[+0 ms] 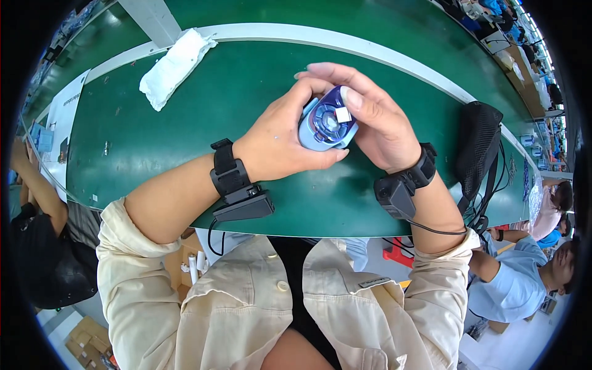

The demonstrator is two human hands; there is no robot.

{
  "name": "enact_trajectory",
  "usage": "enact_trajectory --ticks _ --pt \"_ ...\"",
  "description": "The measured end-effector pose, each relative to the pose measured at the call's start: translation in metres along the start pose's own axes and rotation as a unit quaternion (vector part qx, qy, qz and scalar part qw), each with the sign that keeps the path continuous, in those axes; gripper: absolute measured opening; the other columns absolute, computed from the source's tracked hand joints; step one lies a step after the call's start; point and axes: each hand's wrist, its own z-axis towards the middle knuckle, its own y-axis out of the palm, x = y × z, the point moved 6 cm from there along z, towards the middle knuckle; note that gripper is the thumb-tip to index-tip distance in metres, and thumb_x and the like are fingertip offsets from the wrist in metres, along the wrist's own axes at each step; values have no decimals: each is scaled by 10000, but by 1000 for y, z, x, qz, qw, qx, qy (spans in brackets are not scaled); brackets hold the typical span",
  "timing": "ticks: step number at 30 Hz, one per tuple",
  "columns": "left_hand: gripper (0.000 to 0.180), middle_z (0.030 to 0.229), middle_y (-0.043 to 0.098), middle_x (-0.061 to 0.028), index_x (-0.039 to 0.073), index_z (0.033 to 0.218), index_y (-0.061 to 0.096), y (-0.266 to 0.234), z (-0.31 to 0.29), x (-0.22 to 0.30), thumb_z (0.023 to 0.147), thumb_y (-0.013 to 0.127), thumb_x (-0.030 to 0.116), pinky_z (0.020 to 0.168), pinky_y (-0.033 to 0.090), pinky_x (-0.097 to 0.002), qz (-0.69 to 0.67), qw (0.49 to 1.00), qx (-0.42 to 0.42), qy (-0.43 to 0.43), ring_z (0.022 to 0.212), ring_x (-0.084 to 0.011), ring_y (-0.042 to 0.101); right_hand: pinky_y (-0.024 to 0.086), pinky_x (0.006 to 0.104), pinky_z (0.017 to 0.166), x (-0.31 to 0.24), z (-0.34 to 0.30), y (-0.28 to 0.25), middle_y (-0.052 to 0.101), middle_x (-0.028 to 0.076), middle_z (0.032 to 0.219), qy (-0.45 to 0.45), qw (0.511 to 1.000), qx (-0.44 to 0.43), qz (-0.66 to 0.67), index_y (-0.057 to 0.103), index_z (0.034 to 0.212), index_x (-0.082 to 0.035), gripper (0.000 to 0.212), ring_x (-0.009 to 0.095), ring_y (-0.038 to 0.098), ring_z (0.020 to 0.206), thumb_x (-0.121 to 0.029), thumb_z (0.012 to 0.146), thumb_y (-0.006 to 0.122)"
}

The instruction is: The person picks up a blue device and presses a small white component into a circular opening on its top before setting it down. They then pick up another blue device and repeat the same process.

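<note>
Over the green table, my left hand point(280, 132) is wrapped round a small light-blue and purple plastic device point(322, 137) with a round clear part in its face. Its thumb runs along the near side, and the fingers go behind. My right hand point(383, 120) is closed on the other side, with its thumb at the top edge beside a small white square piece point(343, 115) on the device's face. Some fingertips of both hands are hidden behind the device. A black strapped unit is on each wrist.
A folded white cloth or paper bundle point(176, 69) lies at the far left of the green table point(154, 135). To the right are a black mesh pouch point(478, 139) and loose black cables point(487, 197). A pale rail point(296, 34) edges the far side. Other people sit at both sides.
</note>
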Motion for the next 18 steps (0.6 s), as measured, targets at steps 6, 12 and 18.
enact_trajectory --ticks 6,12,18 --pt "647 1086 527 -136 50 1158 419 5 -1 4 644 793 169 841 465 -368 18 999 2 29 992 -288 561 383 337 1006 4 -3 1 468 156 1319 21 999 -34 -6 430 1307 17 604 219 484 1184 -302 838 636" --pt "649 1094 524 -139 45 1167 418 6 -1 5 650 788 173 832 465 -372 41 999 -15 20 994 -295 558 407 314 973 -3 -4 0 509 128 1275 -5 994 -44 -97 462 1291 9 588 194 514 1136 -210 797 693" --pt "659 1097 525 -146 32 1175 413 7 -1 3 653 787 181 827 467 -372 36 999 -24 1 990 -291 560 418 311 961 -7 -6 0 528 117 1260 -4 990 -48 -130 492 1271 15 572 189 532 1115 -216 791 702"
